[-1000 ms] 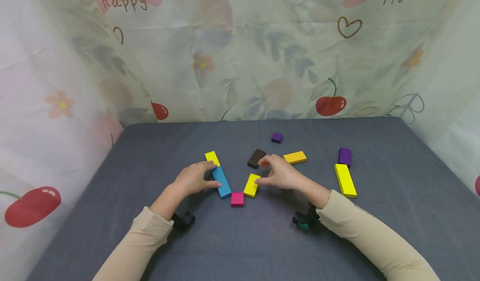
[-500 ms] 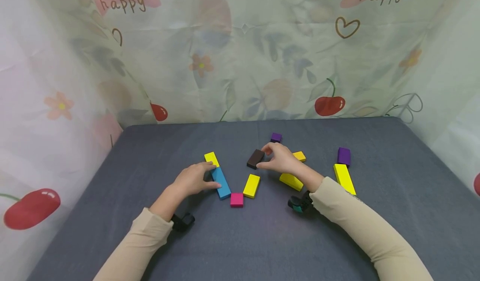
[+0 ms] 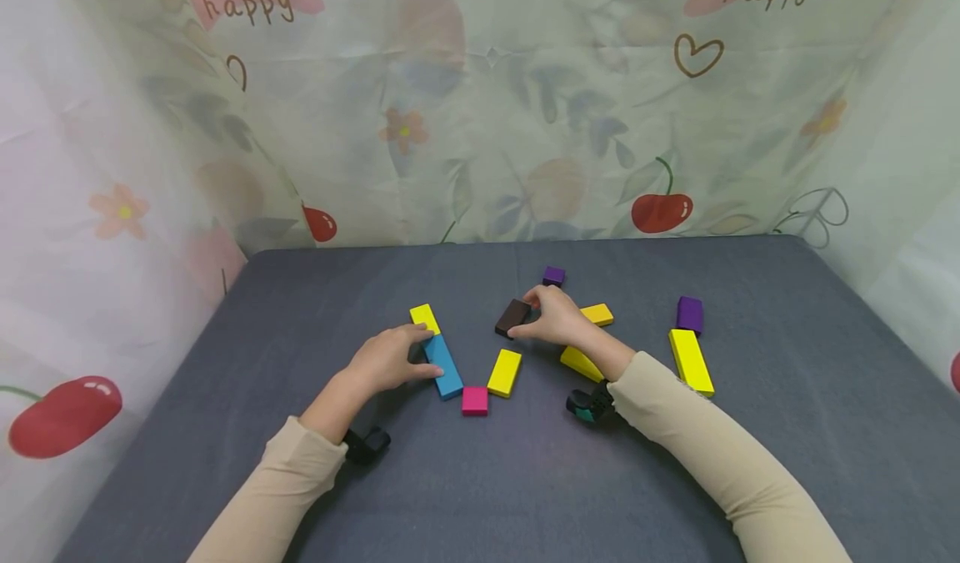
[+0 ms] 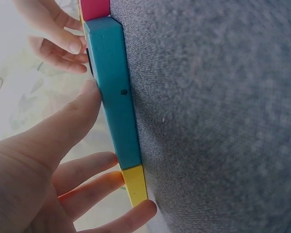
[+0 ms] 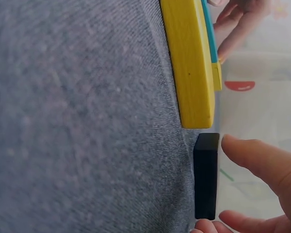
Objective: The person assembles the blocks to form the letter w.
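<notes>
My left hand rests along a blue block and the yellow block at its far end. In the left wrist view the thumb lies at the blue block's upper edge, with the other fingers spread along both blocks. My right hand is over a dark brown block that lies flat. In the right wrist view its thumb is just off the near end of that block, and other fingertips are at the far end. A pink block touches the blue block's near end, beside another yellow block.
An orange-yellow block and a yellow block lie partly hidden under the right arm. Behind them is a small purple block. A purple block and a long yellow block lie end to end at right on the grey cloth.
My right hand has moved from the yellow block near the pink one, up and away to the dark brown block. My left hand and the blocks have stayed in place.
</notes>
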`<control>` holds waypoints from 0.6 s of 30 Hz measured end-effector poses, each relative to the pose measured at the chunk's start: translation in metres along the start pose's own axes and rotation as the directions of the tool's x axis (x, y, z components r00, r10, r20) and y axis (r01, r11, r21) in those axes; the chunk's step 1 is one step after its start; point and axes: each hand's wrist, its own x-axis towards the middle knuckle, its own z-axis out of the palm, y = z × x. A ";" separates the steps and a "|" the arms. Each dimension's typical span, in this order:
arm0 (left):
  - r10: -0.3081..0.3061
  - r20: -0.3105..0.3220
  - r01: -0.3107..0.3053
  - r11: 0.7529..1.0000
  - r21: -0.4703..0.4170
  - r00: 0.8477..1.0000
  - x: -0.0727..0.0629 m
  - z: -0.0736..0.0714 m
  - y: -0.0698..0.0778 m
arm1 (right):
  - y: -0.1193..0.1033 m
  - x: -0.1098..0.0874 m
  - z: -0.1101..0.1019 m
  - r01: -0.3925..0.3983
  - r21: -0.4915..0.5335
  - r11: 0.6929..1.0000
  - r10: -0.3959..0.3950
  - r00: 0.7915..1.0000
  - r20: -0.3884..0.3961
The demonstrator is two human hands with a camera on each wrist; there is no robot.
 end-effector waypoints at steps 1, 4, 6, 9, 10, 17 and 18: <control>0.000 0.000 0.000 1.000 0.000 1.000 0.000 0.000 0.000 | 0.000 0.001 0.000 -0.002 -0.001 1.000 0.002 1.000 0.001; -0.001 0.000 0.001 1.000 -0.001 1.000 0.000 0.000 0.000 | 0.001 0.003 0.002 -0.013 0.001 1.000 0.013 1.000 0.008; -0.001 0.000 0.001 1.000 -0.001 1.000 0.000 0.000 0.000 | 0.002 0.004 0.003 -0.018 -0.001 1.000 0.018 1.000 0.008; -0.002 0.000 0.002 1.000 0.002 1.000 0.000 0.000 0.000 | 0.002 0.005 0.004 -0.028 -0.009 1.000 0.028 1.000 0.003; -0.001 0.001 0.001 1.000 0.004 1.000 0.000 0.000 0.001 | 0.002 0.005 0.005 -0.031 -0.012 0.999 0.031 1.000 0.001; -0.005 0.003 0.005 1.000 0.006 1.000 0.000 -0.001 0.001 | 0.000 0.007 0.005 -0.034 -0.036 0.999 0.034 0.999 -0.018; -0.005 0.003 0.005 1.000 0.006 1.000 0.000 -0.001 0.001 | 0.000 0.007 0.005 -0.034 -0.038 0.999 0.034 0.999 -0.021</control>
